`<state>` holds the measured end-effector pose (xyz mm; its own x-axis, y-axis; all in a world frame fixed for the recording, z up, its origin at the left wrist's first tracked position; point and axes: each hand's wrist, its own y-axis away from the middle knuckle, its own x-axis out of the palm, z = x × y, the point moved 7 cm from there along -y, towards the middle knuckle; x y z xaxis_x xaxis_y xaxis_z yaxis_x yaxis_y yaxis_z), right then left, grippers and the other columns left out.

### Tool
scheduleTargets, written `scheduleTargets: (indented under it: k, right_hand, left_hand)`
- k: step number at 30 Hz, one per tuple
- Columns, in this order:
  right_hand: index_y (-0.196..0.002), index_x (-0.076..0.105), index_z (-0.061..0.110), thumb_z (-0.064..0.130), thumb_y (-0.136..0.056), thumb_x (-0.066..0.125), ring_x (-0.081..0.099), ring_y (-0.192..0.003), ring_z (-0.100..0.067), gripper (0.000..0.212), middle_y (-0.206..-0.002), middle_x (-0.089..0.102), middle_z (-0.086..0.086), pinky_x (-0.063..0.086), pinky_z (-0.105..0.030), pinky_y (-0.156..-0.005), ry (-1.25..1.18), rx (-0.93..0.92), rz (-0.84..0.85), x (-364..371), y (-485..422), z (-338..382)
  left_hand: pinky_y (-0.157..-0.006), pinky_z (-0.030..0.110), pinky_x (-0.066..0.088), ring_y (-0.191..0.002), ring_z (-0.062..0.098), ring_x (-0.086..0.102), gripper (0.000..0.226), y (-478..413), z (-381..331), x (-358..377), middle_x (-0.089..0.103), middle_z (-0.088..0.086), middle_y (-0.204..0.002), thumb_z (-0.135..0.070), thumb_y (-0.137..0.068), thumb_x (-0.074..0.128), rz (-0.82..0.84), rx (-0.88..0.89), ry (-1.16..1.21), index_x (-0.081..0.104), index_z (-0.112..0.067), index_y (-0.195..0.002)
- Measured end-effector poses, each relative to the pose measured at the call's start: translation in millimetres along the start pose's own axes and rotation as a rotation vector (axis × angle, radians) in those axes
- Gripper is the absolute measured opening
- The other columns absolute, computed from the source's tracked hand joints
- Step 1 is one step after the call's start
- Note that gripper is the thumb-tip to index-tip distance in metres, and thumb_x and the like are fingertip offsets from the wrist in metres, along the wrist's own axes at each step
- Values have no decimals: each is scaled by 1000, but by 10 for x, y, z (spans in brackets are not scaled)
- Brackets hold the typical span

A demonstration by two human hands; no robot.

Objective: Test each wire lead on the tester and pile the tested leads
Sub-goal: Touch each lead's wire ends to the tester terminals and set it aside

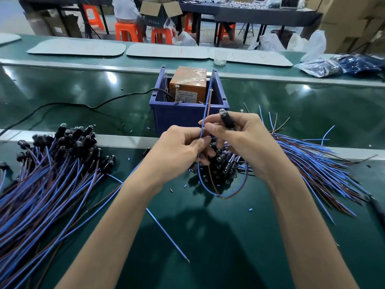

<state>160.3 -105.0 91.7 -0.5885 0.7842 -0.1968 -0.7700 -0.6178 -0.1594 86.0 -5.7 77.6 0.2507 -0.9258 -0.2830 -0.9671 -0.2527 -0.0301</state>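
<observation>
The tester is an orange box (188, 85) inside a blue crate (187, 116) just beyond my hands. A screw (176, 94) stands on the crate's front rim. My right hand (239, 140) holds one lead by its black lamp head (226, 118), and its thumb and finger pinch the lead's blue wire (205, 119). That wire runs up to the crate's rim. My left hand (179, 151) pinches the same lead's wires lower down; they loop below the hands (223, 193).
A big pile of blue and brown leads (52, 174) lies at the left, another pile (312, 163) at the right. A black power cable (83, 106) runs left from the crate. One loose blue wire (166, 234) lies in front. Bags (341, 65) sit far right.
</observation>
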Motion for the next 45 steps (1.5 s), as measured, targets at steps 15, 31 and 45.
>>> scheduleTargets:
  k: [15,31,45]
  right_hand:
    - [-80,64,20,-2,-86,62,71,-60,-12,23,-68,63,6,50,-17,-61,45,71,-187,-128,-37,-141]
    - [-89,67,18,2,-91,52,49,-42,1,22,-81,71,4,35,-8,-42,-70,112,-408,-404,-22,-156]
    - [-95,65,20,2,-93,50,61,-49,-2,24,-89,70,4,34,-4,-41,-98,143,-325,-323,-65,-252]
  left_hand:
    - [-72,27,58,-61,16,71,48,-31,55,-2,71,-3,-74,-4,-92,59,-118,-15,72,46,-19,-136]
    - [-57,1,42,-54,-1,66,32,54,-12,-584,69,-11,-83,-11,-93,56,-579,96,-194,64,-19,-123]
    - [-55,2,41,-60,-3,68,28,-66,218,-537,56,-11,-72,-9,-94,53,-489,12,-167,52,-28,-73]
